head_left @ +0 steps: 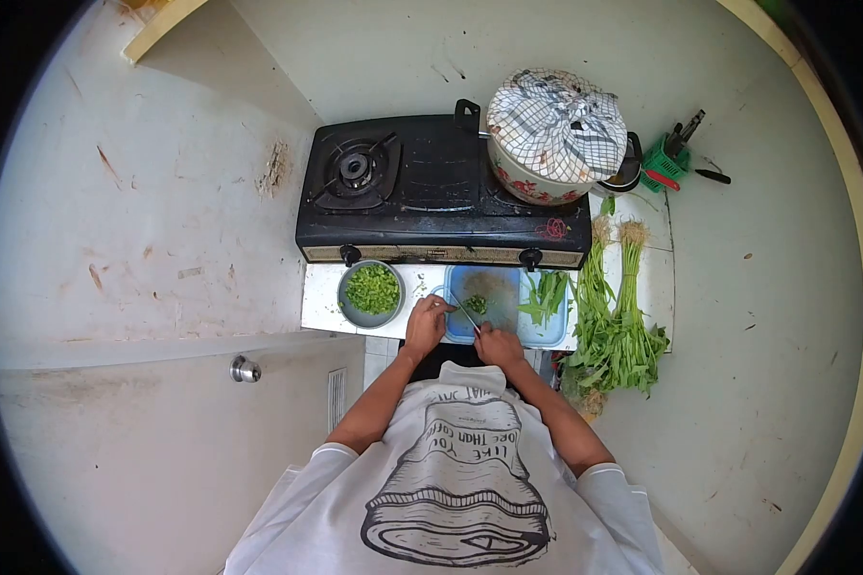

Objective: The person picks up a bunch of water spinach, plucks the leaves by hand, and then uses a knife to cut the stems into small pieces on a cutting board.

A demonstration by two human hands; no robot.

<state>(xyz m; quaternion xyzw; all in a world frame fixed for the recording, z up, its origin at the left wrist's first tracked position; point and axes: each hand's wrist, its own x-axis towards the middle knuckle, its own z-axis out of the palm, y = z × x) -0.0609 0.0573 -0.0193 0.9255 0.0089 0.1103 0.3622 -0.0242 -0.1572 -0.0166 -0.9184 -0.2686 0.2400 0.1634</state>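
My right hand (497, 345) is wrapped round the handle of a knife (467, 314), whose thin blade slants up and left over a blue cutting board (550, 335). At the board's left edge, my left hand (429, 322) has its fingers drawn together close to the blade's tip; what they pinch, if anything, is too small to make out. A small heap of chopped greens (476, 304) lies on the board just beyond the blade. Long green leaves (545, 297) rest on the board's right side. Left of my left hand stands a round bowl (345, 305) filled with chopped greens (372, 289).
A black two-burner stove (441, 225) spans the back of the counter (319, 311). On its right burner stands a cloth-covered pot (537, 192). Bunches of leafy stems (623, 335) hang over the counter's right edge. A green basket (664, 161) with utensils is by the wall.
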